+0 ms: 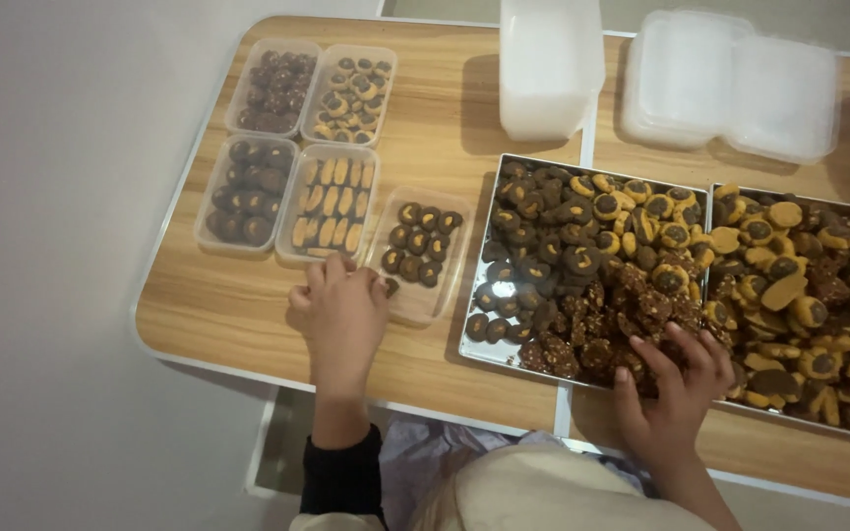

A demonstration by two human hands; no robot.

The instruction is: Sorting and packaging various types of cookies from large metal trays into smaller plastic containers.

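— Four clear tubs look filled at ten o'clock on the wooden table (pixel 248 315): a tub of dark cookies (pixel 273 87), a tub of mixed dark-and-tan cookies (pixel 351 93), a second dark tub (pixel 246 194), and a tub of tan oblong cookies (pixel 331 202); how much is left?

— Plenty, by the look of it; the fifth tub (pixel 418 258), near the centre, holds roughly a dozen round cookies at its far end and is bare at the near end; the steel tray (pixel 471 339) at three o'clock is heaped with dark, nut-crusted and tan-topped cookies, and a second tray (pixel 789 418) to its right is just as full.

— And the hands?

— The left hand (pixel 339 310) sits at the near-left corner of the fifth tub, fingers curled, a small dark cookie (pixel 391 287) just beside the fingertips; whether it is pinched cannot be told; the right hand (pixel 669 379) rests fingers spread on the nut-crusted cookies (pixel 602 344), gripping none visibly.

— Spare containers?

— Stacked empty tubs (pixel 548 69) at twelve o'clock; lids (pixel 730 84) at one o'clock.
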